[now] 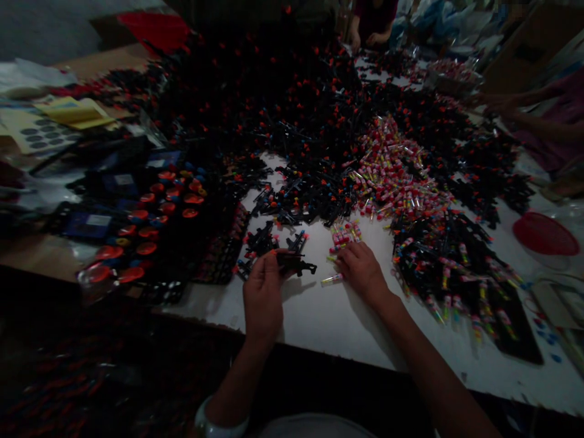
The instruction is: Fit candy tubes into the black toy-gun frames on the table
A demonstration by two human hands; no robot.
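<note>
My left hand (pixel 264 292) is closed around a small black toy gun (pixel 302 265), its barrel end pointing right, above the white table. To its right, my right hand (pixel 361 267) has its fingers curled down on a small clear tube (pixel 334 259) with yellow in it; the fingertips are partly hidden. A second tube (pixel 332 279) lies just in front of those fingers. Behind them rests a little group of pink and red tubes (pixel 345 233). Several black toy guns with orange and blue tips (pixel 260 240) lie beyond my left hand.
A big heap of black toy guns (pixel 292 134) covers the back. Pink tubes (pixel 396 170) form a pile at centre right. A black tray (pixel 524 340) holds guns and tubes. Packed toys with orange discs (pixel 146 249) stand left. Two other people (pixel 374 24) work around the white table (pixel 319 322).
</note>
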